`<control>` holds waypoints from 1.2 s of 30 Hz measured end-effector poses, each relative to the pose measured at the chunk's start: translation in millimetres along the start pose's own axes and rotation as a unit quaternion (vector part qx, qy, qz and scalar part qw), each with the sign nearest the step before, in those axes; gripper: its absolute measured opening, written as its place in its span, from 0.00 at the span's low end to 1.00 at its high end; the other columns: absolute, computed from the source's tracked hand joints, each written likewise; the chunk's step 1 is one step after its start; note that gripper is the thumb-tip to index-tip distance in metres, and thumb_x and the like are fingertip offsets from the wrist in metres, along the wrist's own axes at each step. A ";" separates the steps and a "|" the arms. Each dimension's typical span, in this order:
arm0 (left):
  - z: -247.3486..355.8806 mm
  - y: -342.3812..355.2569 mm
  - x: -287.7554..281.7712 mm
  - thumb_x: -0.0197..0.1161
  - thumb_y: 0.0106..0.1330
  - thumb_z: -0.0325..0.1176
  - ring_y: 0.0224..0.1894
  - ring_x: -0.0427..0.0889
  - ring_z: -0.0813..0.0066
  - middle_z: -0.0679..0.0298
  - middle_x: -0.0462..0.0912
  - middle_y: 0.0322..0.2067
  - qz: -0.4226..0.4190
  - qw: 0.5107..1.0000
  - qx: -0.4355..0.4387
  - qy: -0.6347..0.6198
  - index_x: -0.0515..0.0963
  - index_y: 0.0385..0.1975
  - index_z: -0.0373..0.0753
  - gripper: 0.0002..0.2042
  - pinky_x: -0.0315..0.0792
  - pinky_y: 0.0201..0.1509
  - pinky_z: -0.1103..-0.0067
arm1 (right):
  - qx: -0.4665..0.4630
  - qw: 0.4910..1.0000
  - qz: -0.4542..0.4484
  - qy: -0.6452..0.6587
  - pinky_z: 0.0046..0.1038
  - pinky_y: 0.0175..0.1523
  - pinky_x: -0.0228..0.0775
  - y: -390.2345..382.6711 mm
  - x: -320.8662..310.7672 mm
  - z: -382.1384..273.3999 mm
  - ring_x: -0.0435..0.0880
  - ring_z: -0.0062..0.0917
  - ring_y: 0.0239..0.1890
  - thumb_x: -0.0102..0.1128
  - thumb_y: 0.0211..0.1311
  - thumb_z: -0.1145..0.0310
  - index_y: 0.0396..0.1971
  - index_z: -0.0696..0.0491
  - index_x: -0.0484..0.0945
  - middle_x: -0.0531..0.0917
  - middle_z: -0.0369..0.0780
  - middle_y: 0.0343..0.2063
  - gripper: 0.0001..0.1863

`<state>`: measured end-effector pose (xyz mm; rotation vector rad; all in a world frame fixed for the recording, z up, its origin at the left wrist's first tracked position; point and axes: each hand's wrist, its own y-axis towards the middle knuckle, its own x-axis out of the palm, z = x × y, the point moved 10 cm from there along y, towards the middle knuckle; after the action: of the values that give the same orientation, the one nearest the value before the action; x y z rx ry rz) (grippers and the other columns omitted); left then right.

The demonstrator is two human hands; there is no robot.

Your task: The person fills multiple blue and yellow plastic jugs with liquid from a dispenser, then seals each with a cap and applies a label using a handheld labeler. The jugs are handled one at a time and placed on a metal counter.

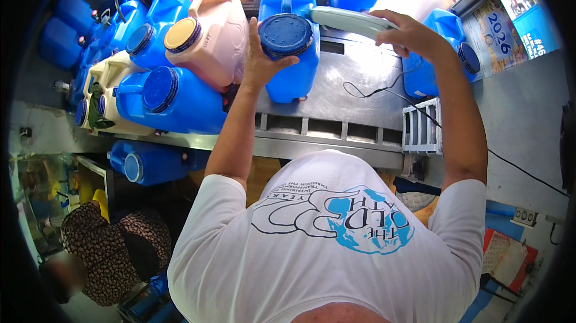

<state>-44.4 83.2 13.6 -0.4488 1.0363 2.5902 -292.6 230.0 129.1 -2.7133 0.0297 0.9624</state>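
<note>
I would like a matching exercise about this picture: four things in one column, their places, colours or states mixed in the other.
1. Left hand
2. Right hand
3. Pinkish jug
4. Wearer's shirt

a. has a yellow lid
b. holds a white device
c. white, with a print
d. against the side of a dark blue lid

Pairs: 1-d, 2-b, 3-a, 4-c

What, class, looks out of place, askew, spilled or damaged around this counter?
A dark green item, perhaps cloth, dangles over a cream container, unlike the uncovered blue container beside it. A dark cord lies loosely looped on the steel counter, looking untidy. No spill or damage shows.
</note>
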 end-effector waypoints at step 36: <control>17.2 -3.2 0.1 0.79 0.39 0.56 0.59 0.71 0.44 0.40 0.66 0.59 0.020 0.998 0.055 0.031 0.44 0.68 0.39 0.61 0.67 0.61 0.59 | 0.004 0.999 -0.027 -0.020 0.22 0.33 0.69 -70.0 38.9 7.6 0.74 0.21 0.30 0.63 0.51 0.63 0.64 0.47 0.66 0.79 0.41 0.38 0.37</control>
<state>-46.1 97.6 23.4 -0.4884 1.2147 2.5518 -259.6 302.1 115.9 -2.6709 -0.0476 0.9989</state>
